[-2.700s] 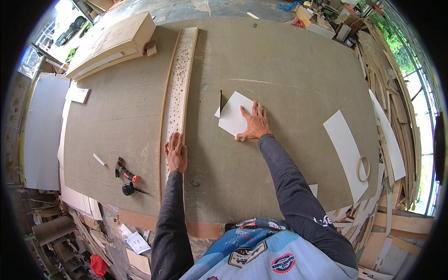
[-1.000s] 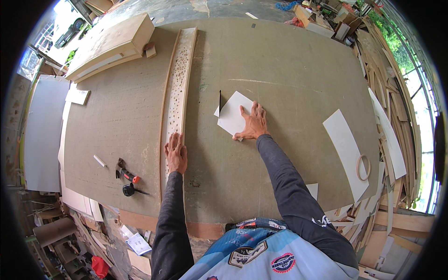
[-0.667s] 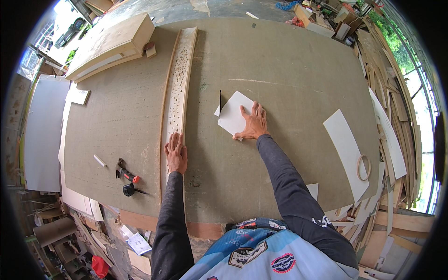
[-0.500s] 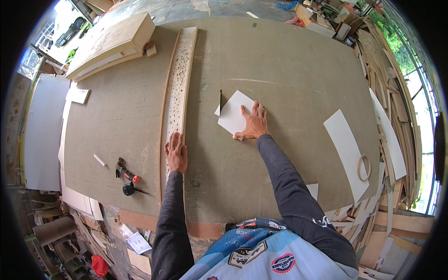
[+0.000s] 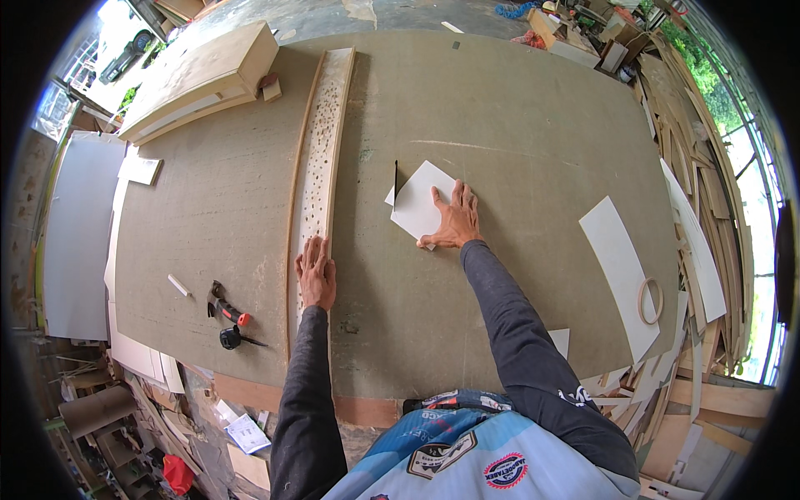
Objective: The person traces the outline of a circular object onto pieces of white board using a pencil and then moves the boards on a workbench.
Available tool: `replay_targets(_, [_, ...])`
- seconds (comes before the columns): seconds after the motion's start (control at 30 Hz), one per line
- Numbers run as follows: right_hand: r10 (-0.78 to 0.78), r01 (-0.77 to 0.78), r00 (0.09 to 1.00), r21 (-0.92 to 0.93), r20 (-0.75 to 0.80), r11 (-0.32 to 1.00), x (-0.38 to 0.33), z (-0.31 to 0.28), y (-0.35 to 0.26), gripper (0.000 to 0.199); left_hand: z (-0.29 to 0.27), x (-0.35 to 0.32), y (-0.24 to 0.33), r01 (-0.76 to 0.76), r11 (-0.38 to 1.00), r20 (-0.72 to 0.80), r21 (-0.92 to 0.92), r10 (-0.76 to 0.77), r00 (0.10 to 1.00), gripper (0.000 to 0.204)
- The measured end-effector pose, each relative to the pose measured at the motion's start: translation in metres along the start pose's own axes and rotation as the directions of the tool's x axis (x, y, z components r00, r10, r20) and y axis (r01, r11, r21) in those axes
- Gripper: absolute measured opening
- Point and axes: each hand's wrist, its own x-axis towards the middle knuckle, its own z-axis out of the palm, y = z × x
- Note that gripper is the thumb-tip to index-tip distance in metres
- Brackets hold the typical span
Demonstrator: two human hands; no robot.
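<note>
Dark-sleeved forearms are seen entering from the lower edge of the frame. The left hand (image 5: 316,273) is laid flat, fingers extended, on the near end of a long perforated wooden strip (image 5: 323,158) that runs from lower centre up toward the top of the frame. The right hand (image 5: 454,218) is spread open, palm down, on a white square sheet (image 5: 417,197) at centre; nothing is gripped by either hand. A thin dark pencil-like stick (image 5: 395,180) is noted at the sheet's left edge, apparently touching it. Both items rest on a large grey-brown board (image 5: 500,117) serving as the work surface.

The step in hand is judged to be one of holding down and positioning: strip and sheet are each pressed flat, well apart from one another. The next move would call for one hand to be freed for the stick while the sheet is kept from sliding.

At lower left, a red-handled tool (image 5: 227,309) and a black tape measure (image 5: 230,337) are observed. Farther off, a curved white panel (image 5: 621,271) lies at right and a shallow wooden box (image 5: 204,75) at upper left.
</note>
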Motion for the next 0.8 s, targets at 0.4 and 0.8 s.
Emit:
replay_targets(0.4, [0.026, -0.026, 1.0, -0.021, -0.011, 0.999, 0.008, -0.006, -0.003, 0.135, 0.005, -0.002, -0.002, 0.009, 1.0, -0.018, -0.002, -0.009, 1.0, 0.055])
replay_targets(0.8, [0.043, -0.044, 0.999, -0.011, -0.031, 0.999, 0.021, -0.009, 0.0, 0.136, 0.001, -0.001, 0.0, 0.006, 1.0, -0.013, -0.015, -0.007, 1.0, 0.054])
